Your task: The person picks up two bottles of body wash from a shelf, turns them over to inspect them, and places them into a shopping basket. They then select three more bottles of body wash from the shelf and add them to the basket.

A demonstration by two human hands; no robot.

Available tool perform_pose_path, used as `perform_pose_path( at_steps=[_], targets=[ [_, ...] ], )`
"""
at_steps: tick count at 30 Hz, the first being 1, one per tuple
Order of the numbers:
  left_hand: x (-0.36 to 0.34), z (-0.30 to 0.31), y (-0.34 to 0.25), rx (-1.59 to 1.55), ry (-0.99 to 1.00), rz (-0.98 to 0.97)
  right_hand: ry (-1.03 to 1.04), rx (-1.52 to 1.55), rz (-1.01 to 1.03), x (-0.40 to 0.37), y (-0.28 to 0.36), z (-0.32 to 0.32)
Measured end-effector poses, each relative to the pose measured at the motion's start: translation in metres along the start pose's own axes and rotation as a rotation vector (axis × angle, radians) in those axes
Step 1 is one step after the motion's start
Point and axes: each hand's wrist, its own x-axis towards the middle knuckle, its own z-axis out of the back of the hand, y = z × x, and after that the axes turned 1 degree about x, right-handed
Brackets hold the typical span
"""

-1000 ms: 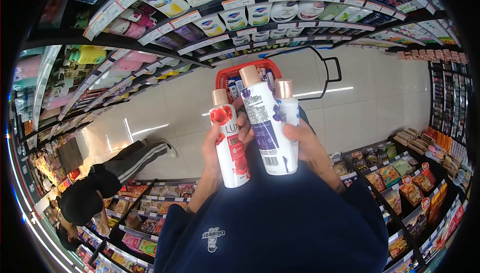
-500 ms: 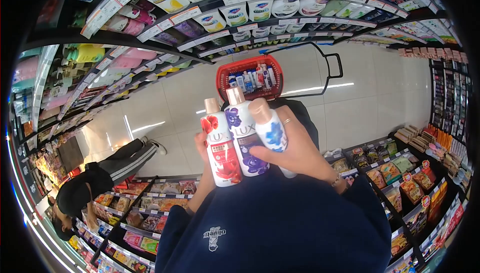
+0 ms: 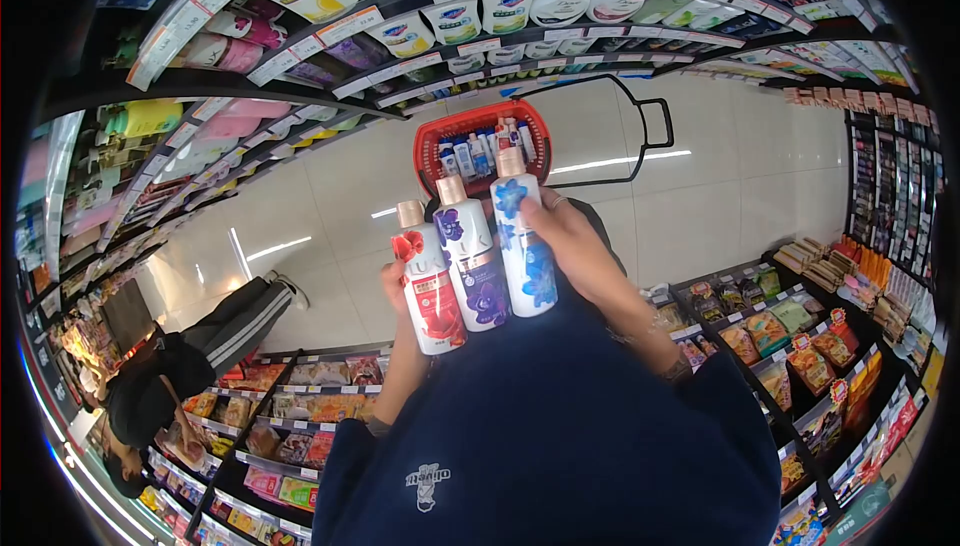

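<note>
Head view: I have three pump-less bottles fanned side by side in front of the torso, caps pointing away from the wearer, labels facing the camera. Left hand [image 3: 395, 286] is clamped on the red-flower bottle [image 3: 432, 296], fingers at its left edge; the rest of that hand is hidden behind. Right hand [image 3: 567, 234] is clamped on the blue-flower bottle [image 3: 527, 271], thumb across its upper front, fingers out of sight behind it. Purple-flower bottle [image 3: 475, 271] sits between those two; I can't tell which hand supports it. Key relation: the red basket [image 3: 426, 141] is on the floor [image 3: 740, 136], straight ahead beyond the caps, small bottles [image 3: 478, 159] inside. Long axes run roughly toward it; the red and purple ones lean a bit left at the cap end, blue nearly the same. Right hand looks the nearer of the two to the basket; the blue cap overlaps the basket opening in my view, but I read that as line of sight, not contact. Basket's black handle [image 3: 669, 124] swings out to the right, clear of both hands. Another person [image 3: 150, 401] is well apart, far left.
</note>
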Motion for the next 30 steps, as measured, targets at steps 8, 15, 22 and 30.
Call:
perform_pose_path(
  at_steps=[8,15,22,30],
  targets=[
    [0.05,0.104,0.013,0.314,-0.46,0.255,-0.17,-0.442,-0.138,0.099,-0.135,0.071],
    [0.106,0.261,0.039,0.398,-0.595,0.345,-0.107,-0.304,-0.46,0.182,-0.225,0.135],
    [0.196,0.392,0.034,0.581,-0.66,0.353,-0.231,-0.319,-0.504,0.294,-0.333,0.202],
    [0.326,0.557,0.045,0.821,-0.689,0.246,-0.333,-0.474,-0.428,0.446,-0.441,0.299]
  ],
)
